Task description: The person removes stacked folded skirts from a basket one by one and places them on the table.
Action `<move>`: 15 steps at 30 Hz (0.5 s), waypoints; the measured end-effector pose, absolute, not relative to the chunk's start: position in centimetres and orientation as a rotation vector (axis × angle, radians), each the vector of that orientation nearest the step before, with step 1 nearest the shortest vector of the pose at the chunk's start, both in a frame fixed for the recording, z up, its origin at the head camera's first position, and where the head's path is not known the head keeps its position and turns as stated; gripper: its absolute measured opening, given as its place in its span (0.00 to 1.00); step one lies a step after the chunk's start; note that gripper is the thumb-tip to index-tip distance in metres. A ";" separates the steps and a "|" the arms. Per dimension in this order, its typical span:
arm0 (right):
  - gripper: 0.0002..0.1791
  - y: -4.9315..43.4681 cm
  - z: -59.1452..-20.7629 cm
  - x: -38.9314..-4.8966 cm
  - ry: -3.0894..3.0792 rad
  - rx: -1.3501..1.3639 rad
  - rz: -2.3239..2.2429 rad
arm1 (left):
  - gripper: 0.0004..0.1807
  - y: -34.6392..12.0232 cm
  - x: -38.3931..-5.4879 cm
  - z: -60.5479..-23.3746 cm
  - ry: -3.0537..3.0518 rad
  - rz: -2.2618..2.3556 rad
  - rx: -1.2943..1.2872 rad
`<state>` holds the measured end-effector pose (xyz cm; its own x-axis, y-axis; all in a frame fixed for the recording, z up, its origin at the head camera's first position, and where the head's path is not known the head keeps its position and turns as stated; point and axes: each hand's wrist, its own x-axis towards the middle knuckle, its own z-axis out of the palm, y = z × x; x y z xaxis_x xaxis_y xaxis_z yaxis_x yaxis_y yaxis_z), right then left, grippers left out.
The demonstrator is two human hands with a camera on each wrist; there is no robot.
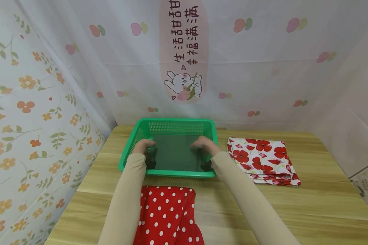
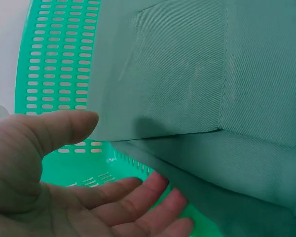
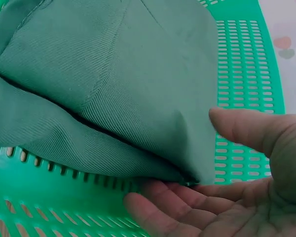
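A folded dark green twill cloth (image 1: pixel 174 151) lies inside a green plastic basket (image 1: pixel 178 173). My left hand (image 1: pixel 144 145) is at the basket's left side; in the left wrist view its thumb and fingers are spread apart beside the cloth's edge, gripping nothing. On the opposite side, my right hand (image 1: pixel 206 144) reaches into the basket. The right wrist view shows its fingertips right at the cloth's lower corner, with the thumb (image 3: pixel 237 127) apart from the fingers and close to the cloth's side. Stitched seams run along the cloth.
A red cloth with white dots (image 1: pixel 168 211) lies on the wooden table (image 1: pixel 319 204) in front of the basket, partly behind the left sleeve. To the right sits a folded white cloth with red flowers (image 1: pixel 260 158). Printed curtains (image 1: pixel 257 78) hang behind and at the left.
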<state>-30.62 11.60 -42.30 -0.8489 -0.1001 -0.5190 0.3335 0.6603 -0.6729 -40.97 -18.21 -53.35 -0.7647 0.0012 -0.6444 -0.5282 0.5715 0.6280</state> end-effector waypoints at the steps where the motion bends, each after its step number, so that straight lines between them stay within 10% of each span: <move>1: 0.33 11.6 -42.3 -30.6 2.342 0.186 -1.116 | 0.40 -18.3 -41.2 -53.7 2.207 1.145 -0.432; 15: 0.27 11.3 -42.4 -30.5 2.291 0.181 -1.186 | 0.24 -15.4 -34.4 -44.1 2.167 1.033 -0.384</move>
